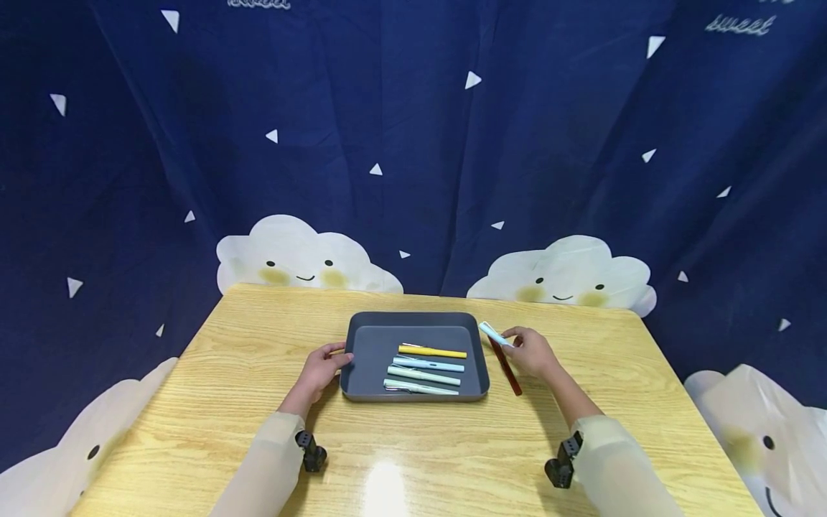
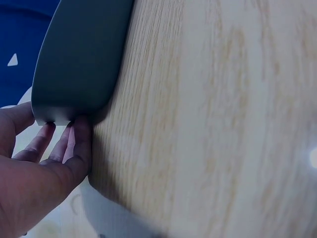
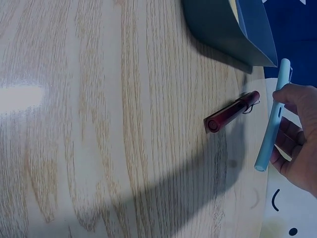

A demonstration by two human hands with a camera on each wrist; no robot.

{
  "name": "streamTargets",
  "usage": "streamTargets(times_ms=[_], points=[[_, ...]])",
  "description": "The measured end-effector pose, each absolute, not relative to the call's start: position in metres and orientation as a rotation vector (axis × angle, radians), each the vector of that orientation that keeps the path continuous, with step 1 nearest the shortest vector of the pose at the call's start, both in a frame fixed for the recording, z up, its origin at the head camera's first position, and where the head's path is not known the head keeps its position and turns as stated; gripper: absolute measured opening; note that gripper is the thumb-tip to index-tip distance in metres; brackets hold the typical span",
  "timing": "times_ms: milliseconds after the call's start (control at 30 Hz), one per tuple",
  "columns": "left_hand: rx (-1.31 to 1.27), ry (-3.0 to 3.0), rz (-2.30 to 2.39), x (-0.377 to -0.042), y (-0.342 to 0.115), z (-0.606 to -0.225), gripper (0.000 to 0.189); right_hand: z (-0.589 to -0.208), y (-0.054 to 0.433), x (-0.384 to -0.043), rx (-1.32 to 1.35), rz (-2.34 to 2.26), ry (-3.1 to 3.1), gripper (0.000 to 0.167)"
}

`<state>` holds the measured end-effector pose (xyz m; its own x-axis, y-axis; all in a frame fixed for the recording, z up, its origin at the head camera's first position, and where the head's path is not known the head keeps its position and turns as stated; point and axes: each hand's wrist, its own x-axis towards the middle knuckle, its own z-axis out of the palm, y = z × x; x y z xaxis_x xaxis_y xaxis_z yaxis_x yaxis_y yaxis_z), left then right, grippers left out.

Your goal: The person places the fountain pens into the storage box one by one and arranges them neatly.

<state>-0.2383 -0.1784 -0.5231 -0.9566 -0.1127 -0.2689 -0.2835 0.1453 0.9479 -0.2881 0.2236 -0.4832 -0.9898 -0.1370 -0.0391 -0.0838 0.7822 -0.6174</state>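
In the head view my left hand [image 1: 321, 370] pinches the left rim of a dark grey tray [image 1: 368, 391], thumb over the edge; the left wrist view has the fingertips against the outer wall. A yellow pen [image 1: 439, 352], a light blue pen [image 1: 429, 365] and two pale green pens lie side by side in the tray. Just right of the tray, my right hand [image 1: 531, 352] holds another light blue pen [image 3: 272, 134] between thumb and fingers, raised over the table. Below it a dark red pen [image 3: 230, 113] lies on the wood.
The light wooden table [image 1: 413, 445] ends at the back against a dark blue curtain [image 1: 413, 143] printed with white triangles and smiling clouds. Each wrist carries a small black camera [image 1: 312, 452]. The dark red pen lies between the tray and my right hand.
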Motion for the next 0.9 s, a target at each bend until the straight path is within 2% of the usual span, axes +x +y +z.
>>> streamTargets(times_ms=[900], points=[[-0.418, 2.260, 1.925, -0.239, -0.179, -0.524, 0.044, -0.477, 0.210, -0.297, -0.325, -0.928, 2.906, 0.027]])
